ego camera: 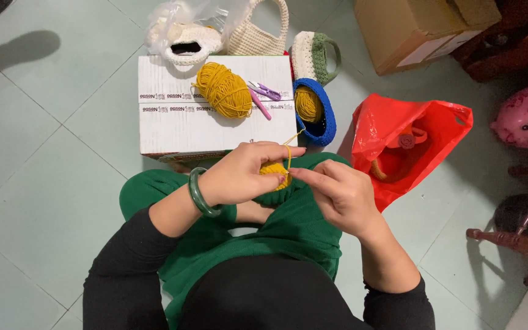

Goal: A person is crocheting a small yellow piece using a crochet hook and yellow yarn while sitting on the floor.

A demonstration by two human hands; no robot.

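Both my hands meet over my lap in the head view: my left hand (239, 177), with a green bangle (200, 194) on the wrist, curls its fingers closed around a small yellow crochet piece (274, 171), and a yellow strand (289, 156) loops over the forefinger. My right hand (340, 195) has its fingertips pinched together at the piece's edge; whether they hold a hook I cannot tell. Just ahead, a white cardboard box (215, 122) carries a yellow yarn ball (222, 90), a purple crochet hook (259, 104) and purple snips (268, 91). Beside it a blue crocheted basket (328, 119) holds a second yarn ball (307, 104), near a red plastic bag (398, 146).
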